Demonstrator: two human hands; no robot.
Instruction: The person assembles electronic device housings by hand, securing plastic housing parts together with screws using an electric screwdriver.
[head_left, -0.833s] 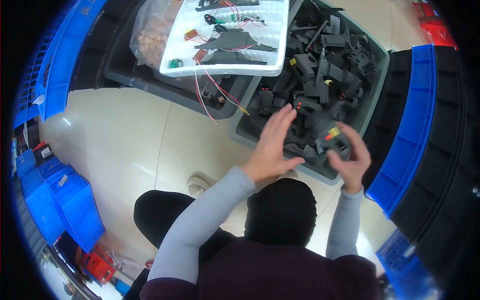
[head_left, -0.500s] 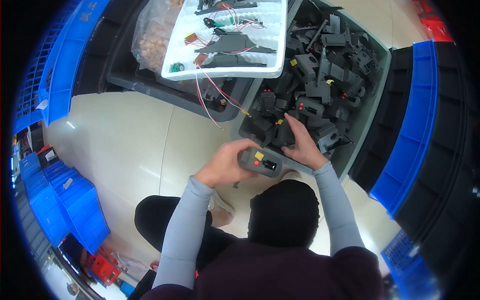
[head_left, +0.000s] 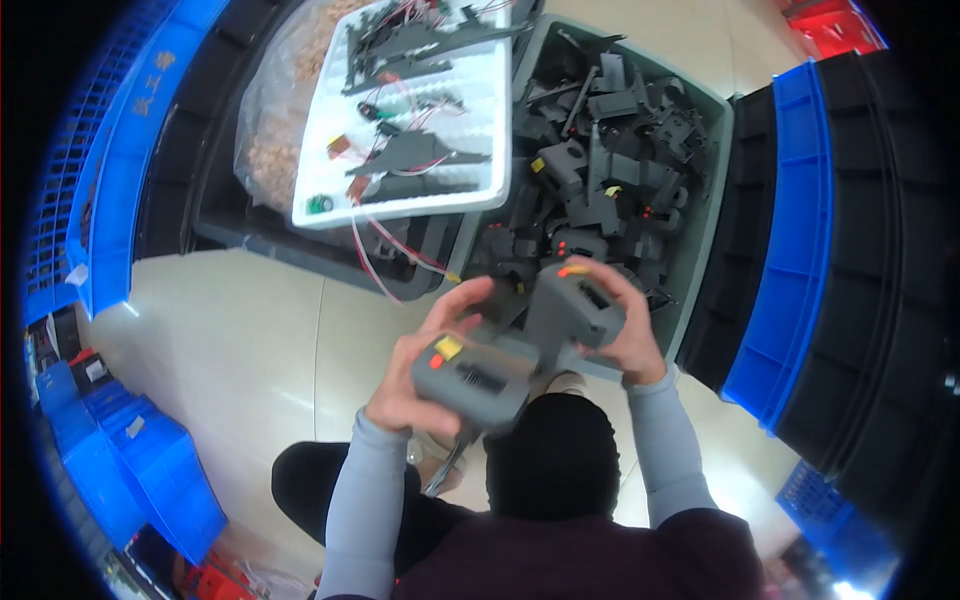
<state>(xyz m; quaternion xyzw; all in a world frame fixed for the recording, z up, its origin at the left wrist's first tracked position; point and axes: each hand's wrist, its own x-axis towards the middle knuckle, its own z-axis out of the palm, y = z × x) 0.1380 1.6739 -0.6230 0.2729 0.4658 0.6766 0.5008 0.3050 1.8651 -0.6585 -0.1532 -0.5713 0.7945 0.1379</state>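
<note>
In my left hand (head_left: 395,385) is a dark grey plastic housing (head_left: 490,400) with a yellow sticker, a red dot and a dark slot; my thumb and fingers close around its left end. A thin metallic-looking piece (head_left: 447,466) shows below that housing, and whether it is joined to it I cannot tell. My right hand (head_left: 640,335) grips a second grey housing (head_left: 583,308), tilted, also with yellow and red marks and a slot. The two housings are close together above my knee, slightly blurred; whether they touch is unclear. Just beyond lies a grey-green bin (head_left: 712,190) full of similar dark parts.
A white foam tray (head_left: 480,190) bearing dark brackets and wired parts rests across a dark crate (head_left: 270,245). Red and white wires (head_left: 368,262) dangle from its near edge. Beside it is a clear bag (head_left: 265,150) of tan pieces. Blue and black crates (head_left: 785,250) are stacked at right.
My right hand has come up out of the bin holding a second housing. My left hand has moved nearer me with its housing. The tray and bin sit further left in view.
</note>
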